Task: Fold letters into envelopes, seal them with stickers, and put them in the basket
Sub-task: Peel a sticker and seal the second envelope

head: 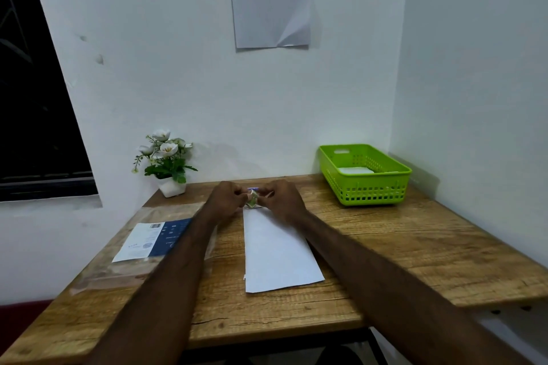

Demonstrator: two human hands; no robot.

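Both hands, left hand (226, 197) and right hand (281, 200), pinch a small sticker (252, 198) together at the envelope's (278, 252) far end (its length runs toward me)

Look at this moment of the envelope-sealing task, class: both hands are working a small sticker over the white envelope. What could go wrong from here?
1. The small sticker is pinched between the left hand and right hand; it may crumple or cling to a finger.
2. The white envelope lies loose on the table, so it could shift and the seal land crooked.
3. The green basket sits far right; the reach could fumble.
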